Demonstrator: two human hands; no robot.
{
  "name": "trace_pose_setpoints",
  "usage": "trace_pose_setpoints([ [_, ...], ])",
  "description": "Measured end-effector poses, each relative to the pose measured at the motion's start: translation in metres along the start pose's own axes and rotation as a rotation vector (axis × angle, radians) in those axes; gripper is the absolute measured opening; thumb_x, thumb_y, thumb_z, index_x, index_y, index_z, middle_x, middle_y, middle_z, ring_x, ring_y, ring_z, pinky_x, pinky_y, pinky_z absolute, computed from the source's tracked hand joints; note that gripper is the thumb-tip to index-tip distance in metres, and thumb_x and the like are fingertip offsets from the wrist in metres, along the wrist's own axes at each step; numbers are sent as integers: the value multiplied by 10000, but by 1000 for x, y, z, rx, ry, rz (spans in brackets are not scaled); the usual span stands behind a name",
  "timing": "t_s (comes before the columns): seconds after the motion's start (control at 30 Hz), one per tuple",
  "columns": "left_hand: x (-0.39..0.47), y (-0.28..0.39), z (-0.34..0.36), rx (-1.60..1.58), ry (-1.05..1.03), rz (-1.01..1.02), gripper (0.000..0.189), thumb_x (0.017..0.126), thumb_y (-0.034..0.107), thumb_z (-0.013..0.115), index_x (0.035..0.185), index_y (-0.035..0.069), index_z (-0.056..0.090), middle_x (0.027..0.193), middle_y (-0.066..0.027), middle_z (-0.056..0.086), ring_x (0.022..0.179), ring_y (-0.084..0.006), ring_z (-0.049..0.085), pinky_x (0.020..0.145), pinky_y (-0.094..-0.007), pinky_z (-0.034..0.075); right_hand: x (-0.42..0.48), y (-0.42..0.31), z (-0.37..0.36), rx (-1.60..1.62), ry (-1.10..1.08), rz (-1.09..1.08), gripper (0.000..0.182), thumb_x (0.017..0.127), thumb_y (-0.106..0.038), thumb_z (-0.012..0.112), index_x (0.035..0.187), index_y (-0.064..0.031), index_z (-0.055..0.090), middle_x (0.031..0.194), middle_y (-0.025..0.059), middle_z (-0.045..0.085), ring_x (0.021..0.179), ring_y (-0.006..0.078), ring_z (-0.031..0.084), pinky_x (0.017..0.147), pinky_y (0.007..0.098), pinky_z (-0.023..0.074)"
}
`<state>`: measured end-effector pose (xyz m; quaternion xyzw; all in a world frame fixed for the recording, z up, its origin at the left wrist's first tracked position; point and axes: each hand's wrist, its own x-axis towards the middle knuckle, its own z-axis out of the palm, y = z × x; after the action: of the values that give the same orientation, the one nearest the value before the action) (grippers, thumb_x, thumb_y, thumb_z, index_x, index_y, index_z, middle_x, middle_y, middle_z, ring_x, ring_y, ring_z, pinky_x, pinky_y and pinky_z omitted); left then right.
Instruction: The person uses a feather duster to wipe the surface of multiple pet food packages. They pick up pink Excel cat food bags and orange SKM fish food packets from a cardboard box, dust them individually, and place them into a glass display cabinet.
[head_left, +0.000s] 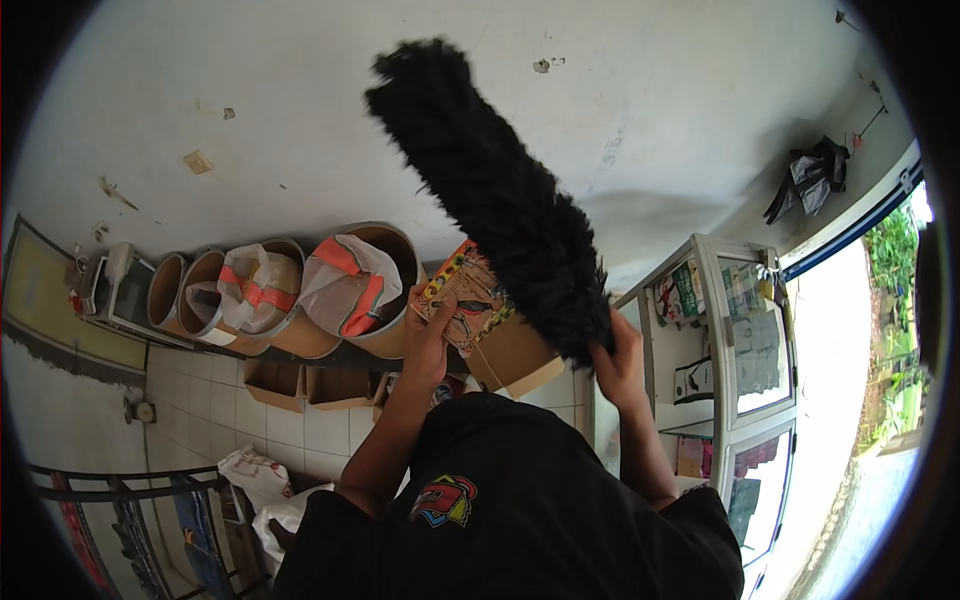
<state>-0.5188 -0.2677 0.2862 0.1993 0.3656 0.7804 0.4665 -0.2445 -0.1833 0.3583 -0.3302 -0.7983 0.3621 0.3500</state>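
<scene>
My right hand (622, 361) grips the lower end of a long black fluffy duster (495, 202). The duster slants up and to the left, in front of the wall. In my left hand (429, 346) is a printed orange packet (465, 300) with a bird picture, my thumb lying over its face. The duster's fibres cover the packet's upper right edge. Just beneath the packet and duster is a brown cardboard box (517, 356), partly hidden by them.
Several round fibre drums (375, 285) line the wall on the left, some with plastic sacks (349, 281) inside. Low cardboard boxes (341, 386) stand below them. A glass-door cabinet (712, 330) is at right beside a bright doorway (832, 322). A black metal rack (127, 487) occupies the lower left.
</scene>
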Motion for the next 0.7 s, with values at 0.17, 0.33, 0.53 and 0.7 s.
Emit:
trace_pose_setpoints([
  [0.17, -3, -67, 17, 795, 285, 443, 404, 994, 111, 640, 1343, 48, 447, 1229, -80, 608, 1123, -158, 635, 981, -343, 524, -24, -16, -1, -265, -229, -50, 420, 764, -92, 667, 1168, 4, 610, 857, 235, 650, 815, 459, 636, 711, 507, 508],
  [0.33, -13, -23, 29, 51, 42, 91, 386, 1020, 116, 593, 1361, 26, 435, 1226, -78, 596, 1091, -123, 604, 988, -319, 497, -8, -21, -22, -430, -52, 136, 317, 775, -115, 666, 1079, -35, 625, 825, 207, 665, 783, 433, 651, 692, 521, 507],
  [0.53, -8, -31, 27, 72, 101, 161, 364, 1041, 151, 565, 1366, 49, 437, 1282, -77, 568, 1166, -152, 580, 984, -339, 506, -19, -20, -13, -449, -138, 52, 298, 783, -123, 666, 1068, -48, 618, 790, 195, 660, 759, 426, 654, 665, 525, 508],
  [0.7, -4, -22, 39, 48, 50, 127, 410, 1048, 223, 566, 1396, 56, 429, 1311, -81, 562, 1189, -188, 592, 998, -334, 500, -16, -23, -2, -432, -84, 102, 275, 778, -134, 684, 1024, -52, 594, 796, 174, 663, 762, 414, 657, 663, 517, 513],
])
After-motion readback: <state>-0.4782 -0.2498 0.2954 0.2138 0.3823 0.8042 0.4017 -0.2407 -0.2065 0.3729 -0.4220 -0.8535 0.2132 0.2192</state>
